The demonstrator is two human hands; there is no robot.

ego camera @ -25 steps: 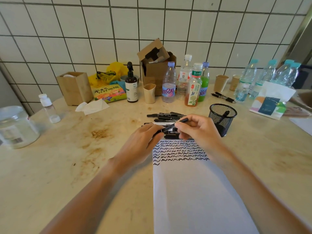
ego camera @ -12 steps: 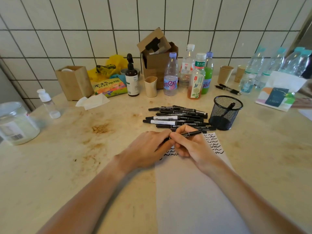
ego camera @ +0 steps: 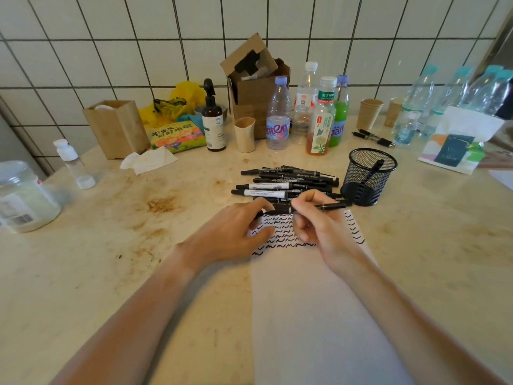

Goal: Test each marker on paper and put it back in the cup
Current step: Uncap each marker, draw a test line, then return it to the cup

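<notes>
A black marker (ego camera: pixel 327 207) lies level across the top of the white paper (ego camera: pixel 313 315), held at both ends. My right hand (ego camera: pixel 319 220) grips its barrel, and my left hand (ego camera: pixel 236 232) pinches its left end, where the cap sits. Rows of black squiggles (ego camera: pixel 280 234) cover the paper's upper part. Just beyond my hands lies a pile of several black markers (ego camera: pixel 286 182). To the right stands the black mesh cup (ego camera: pixel 367 176) with one marker (ego camera: pixel 373 169) inside.
Bottles (ego camera: pixel 319 115), paper cups (ego camera: pixel 370 112), a cardboard box (ego camera: pixel 258 87) and a pump bottle (ego camera: pixel 212 120) line the tiled wall. Two pens (ego camera: pixel 373 138) lie behind the mesh cup. A plastic jar (ego camera: pixel 23 195) stands far left, a crumpled tissue (ego camera: pixel 147 161) near it.
Both hands with the marker have shifted from just above the squiggles onto the paper's top. My head has tilted, so the scene sits lower in view. More squiggles show between my hands now.
</notes>
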